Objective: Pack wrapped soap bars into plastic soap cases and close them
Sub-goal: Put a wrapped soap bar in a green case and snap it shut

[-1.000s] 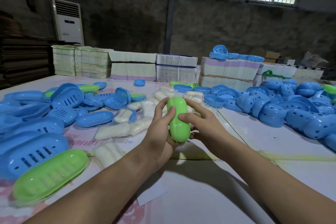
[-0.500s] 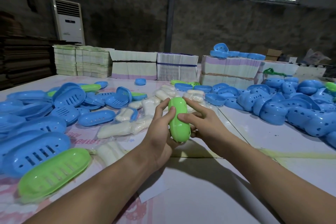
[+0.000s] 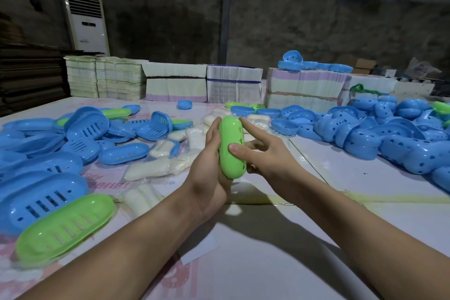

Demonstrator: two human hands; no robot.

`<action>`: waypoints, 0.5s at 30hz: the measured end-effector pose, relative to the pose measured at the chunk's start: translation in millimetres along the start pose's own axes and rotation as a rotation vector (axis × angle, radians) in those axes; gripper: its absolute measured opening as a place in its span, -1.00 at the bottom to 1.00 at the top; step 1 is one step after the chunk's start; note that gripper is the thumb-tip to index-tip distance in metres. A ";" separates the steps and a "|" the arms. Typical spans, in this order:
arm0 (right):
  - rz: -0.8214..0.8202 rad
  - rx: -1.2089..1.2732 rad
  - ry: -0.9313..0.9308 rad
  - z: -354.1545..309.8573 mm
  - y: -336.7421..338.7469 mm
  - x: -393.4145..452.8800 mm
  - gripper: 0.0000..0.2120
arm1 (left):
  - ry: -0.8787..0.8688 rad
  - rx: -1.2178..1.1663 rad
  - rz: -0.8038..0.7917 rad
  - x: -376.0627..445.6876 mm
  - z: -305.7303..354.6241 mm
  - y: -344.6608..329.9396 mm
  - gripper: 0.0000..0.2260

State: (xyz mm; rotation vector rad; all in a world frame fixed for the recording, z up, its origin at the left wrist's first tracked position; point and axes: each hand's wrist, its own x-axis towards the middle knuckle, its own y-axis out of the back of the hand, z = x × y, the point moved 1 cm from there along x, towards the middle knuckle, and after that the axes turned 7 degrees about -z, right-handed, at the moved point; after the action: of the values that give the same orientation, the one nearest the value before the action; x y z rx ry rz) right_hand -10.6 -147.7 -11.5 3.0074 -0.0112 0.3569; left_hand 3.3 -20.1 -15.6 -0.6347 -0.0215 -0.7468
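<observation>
A closed green soap case (image 3: 231, 146) stands on end above the table centre, held between both hands. My left hand (image 3: 209, 168) grips its left side and bottom, fingers curled behind it. My right hand (image 3: 263, 151) holds its right side: the thumb presses on the front, the index finger points up past the top, and the other fingers curl behind. Wrapped white soap bars (image 3: 155, 168) lie on the table just left of my hands. A green case half (image 3: 65, 226) lies at the near left.
Several blue case halves (image 3: 43, 192) are heaped on the left, and blue perforated halves (image 3: 394, 139) on the right. Bundled stacks of flat cartons (image 3: 233, 85) line the table's far edge. A white air conditioner (image 3: 85, 22) stands at the back left.
The green case has turned slightly and its perforated side now shows on the right. My right index finger has lifted off the case top and points outward.
</observation>
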 end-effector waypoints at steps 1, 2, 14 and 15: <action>-0.003 -0.003 -0.001 1.3 1.7 0.1 -0.20 | 0.000 0.021 0.017 0.0 0.0 0.3 -0.64; 0.001 -0.011 -0.003 2.7 3.3 0.7 -0.25 | 0.016 0.050 0.023 -0.4 0.3 0.2 -0.64; 0.321 -1.075 -0.234 -17.0 97.7 -30.6 -0.26 | 0.103 0.151 0.091 9.9 -11.3 21.2 -0.69; 0.351 -1.169 -0.309 -18.5 115.5 -42.7 -0.25 | 0.108 0.168 0.088 10.8 -13.9 22.3 -0.69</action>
State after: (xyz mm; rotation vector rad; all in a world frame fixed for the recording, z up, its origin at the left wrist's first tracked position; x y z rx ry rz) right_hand -58.8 -260.6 9.2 1.8487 -0.5602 -0.0963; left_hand 22.8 -22.0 -36.1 -0.4322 0.0419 -0.6855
